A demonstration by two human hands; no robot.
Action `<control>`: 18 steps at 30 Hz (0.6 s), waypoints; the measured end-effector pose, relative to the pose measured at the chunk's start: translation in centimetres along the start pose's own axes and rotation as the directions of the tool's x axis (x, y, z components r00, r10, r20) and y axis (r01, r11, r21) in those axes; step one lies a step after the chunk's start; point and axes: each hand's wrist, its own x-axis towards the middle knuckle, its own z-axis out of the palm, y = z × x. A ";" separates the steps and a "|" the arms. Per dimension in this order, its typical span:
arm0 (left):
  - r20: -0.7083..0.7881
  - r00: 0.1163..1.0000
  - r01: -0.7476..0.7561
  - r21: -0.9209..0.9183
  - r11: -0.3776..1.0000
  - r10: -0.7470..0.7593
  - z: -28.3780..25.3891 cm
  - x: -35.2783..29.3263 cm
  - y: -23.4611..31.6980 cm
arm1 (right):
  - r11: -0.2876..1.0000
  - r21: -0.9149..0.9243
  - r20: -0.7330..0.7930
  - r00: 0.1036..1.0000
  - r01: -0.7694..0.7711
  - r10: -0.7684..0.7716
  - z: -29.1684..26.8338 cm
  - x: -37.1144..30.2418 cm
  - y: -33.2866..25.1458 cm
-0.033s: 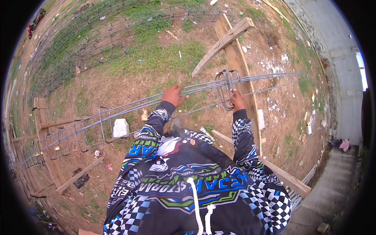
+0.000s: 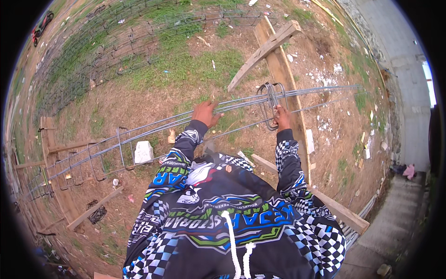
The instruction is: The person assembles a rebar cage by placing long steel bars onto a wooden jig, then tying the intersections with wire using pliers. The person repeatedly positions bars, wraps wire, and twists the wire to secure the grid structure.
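Note:
My left hand (image 2: 204, 115) lies on several long steel rebars (image 2: 160, 122), its thumb and forefinger apart. The rest of its fingers are partly hidden. At the right, my right hand (image 2: 282, 118) is closed on the near side of a bunch of bent rebar stirrups (image 2: 268, 100), which hang around the bars close together. More stirrups, such as a single stirrup (image 2: 121, 148), hang spaced out along the left part of the bars. One lower bar (image 2: 239, 129) runs below the others, passing near both hands.
A wooden plank (image 2: 283, 69) with a crosspiece (image 2: 265, 53) supports the bars at right; a wooden stand (image 2: 49, 139) is at left. A white block (image 2: 143, 152) lies below the bars. Finished rebar cages (image 2: 116, 53) lie on the grass beyond. A concrete wall (image 2: 402, 51) rises at far right.

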 end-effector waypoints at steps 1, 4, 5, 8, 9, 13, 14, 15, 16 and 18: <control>-0.019 1.000 0.000 -0.009 1.000 0.000 -0.1 0.2 0.0 | 0.998 -0.058 -0.017 1.000 0.011 -0.012 0.1 0.5 -0.2; -0.107 0.989 -0.099 0.048 0.994 0.104 -0.2 0.2 0.5 | 0.958 -0.267 -0.045 0.992 0.103 -0.119 0.2 1.7 -1.1; -0.152 0.965 -0.196 0.134 0.971 0.216 -0.4 0.0 0.6 | 0.918 -0.353 -0.030 0.979 0.179 -0.202 0.2 2.1 -1.0; -0.146 0.958 -0.217 0.195 0.956 0.247 -0.4 -0.8 1.3 | 0.793 -0.526 -0.006 0.931 0.307 -0.364 -0.3 2.5 -0.8; -0.126 0.971 -0.180 0.183 0.967 0.205 -0.3 -1.0 1.5 | 0.752 -0.569 0.001 0.915 0.332 -0.403 -0.2 2.4 -0.9; -0.028 0.999 -0.034 0.014 0.999 0.035 0.6 -1.0 1.7 | 0.599 -0.733 -0.026 0.867 0.323 -0.498 -0.2 1.3 -1.2; -0.026 1.000 -0.012 0.002 1.000 0.012 0.8 -0.9 1.7 | 0.580 -0.741 -0.040 0.840 0.338 -0.541 0.2 0.4 -1.3; -0.021 1.000 0.009 -0.008 1.000 -0.010 0.8 -0.8 1.7 | 0.563 -0.747 -0.055 0.812 0.352 -0.581 0.4 -0.3 -1.3; 0.004 1.000 0.030 -0.027 0.999 -0.029 0.8 -0.7 1.6 | 0.430 -0.809 -0.015 0.717 0.400 -0.697 0.6 -0.9 -1.4; 0.058 0.996 0.069 -0.064 0.996 -0.065 0.5 -0.6 1.8 | 0.134 -0.894 0.103 0.488 0.428 -0.866 0.4 -2.0 -1.2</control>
